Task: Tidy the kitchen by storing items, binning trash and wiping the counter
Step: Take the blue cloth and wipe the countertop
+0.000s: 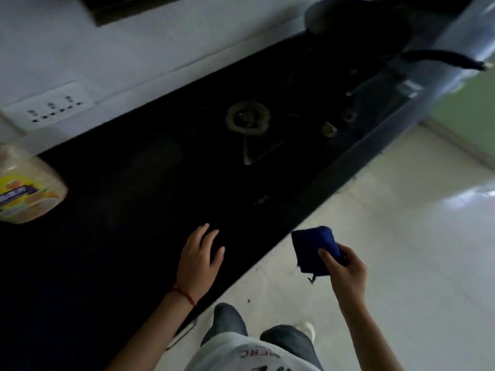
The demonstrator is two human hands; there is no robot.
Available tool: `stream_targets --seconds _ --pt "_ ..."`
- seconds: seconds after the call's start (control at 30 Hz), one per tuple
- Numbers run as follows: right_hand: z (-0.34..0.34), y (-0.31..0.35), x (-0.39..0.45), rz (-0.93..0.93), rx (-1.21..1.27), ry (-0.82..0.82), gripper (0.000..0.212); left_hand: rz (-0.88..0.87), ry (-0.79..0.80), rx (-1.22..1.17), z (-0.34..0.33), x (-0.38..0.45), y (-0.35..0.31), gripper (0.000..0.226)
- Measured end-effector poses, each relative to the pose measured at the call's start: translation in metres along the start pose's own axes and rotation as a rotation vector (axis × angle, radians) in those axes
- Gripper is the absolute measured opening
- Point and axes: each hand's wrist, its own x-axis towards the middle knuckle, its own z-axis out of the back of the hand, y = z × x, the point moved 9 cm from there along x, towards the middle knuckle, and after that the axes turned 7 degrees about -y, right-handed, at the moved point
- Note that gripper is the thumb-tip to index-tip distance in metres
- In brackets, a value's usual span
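Nearest, the right hand [345,271] pinched a folded blue cloth [314,250] between thumb and fingers, held in the air over the pale floor [401,250], just off the front edge of the dark surface [120,223]. At about nine o'clock from the cloth, the left hand [199,257] lay released, fingers straight and slightly spread, over the near edge of the surface; whether it touched could not be told. A red thread bracelet [184,293] circled its wrist. Farther, at nine o'clock, stood a clear plastic jar [26,183] with a yellow label. Beyond, at twelve o'clock, sat a gas burner [247,119], and past it, at one o'clock, a dark pan [359,28] with its handle pointing right.
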Motion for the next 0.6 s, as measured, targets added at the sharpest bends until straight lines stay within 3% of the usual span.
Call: stream_targets --seconds 0.13,0.2,0.27,0.33,0.43,0.6 --pt "0.095 -0.061 0.018 -0.124 -0.043 -0.126 0.019 -0.207 0.066 -0.086 -0.054 0.000 -0.101 0.053" --pt "0.147 -0.096 0.026 -0.191 -0.064 -0.201 0.021 -0.249 0.172 -0.101 -0.095 -0.009 -0.149 0.054" --pt "0.200 -0.132 0.032 -0.254 -0.085 -0.285 0.023 -0.180 0.369 -0.137 -0.144 -0.020 -0.186 0.068" --pt "0.248 -0.166 0.033 -0.332 -0.088 -0.354 0.026 -0.092 0.522 -0.152 -0.186 -0.028 -0.209 0.066" --pt "0.309 -0.206 0.030 -0.462 -0.070 -0.435 0.028 -0.005 0.604 -0.131 -0.232 -0.030 -0.230 0.034" --pt "0.363 -0.245 0.042 -0.597 -0.040 -0.521 0.032 0.151 0.698 -0.077 -0.293 -0.030 -0.237 0.028"
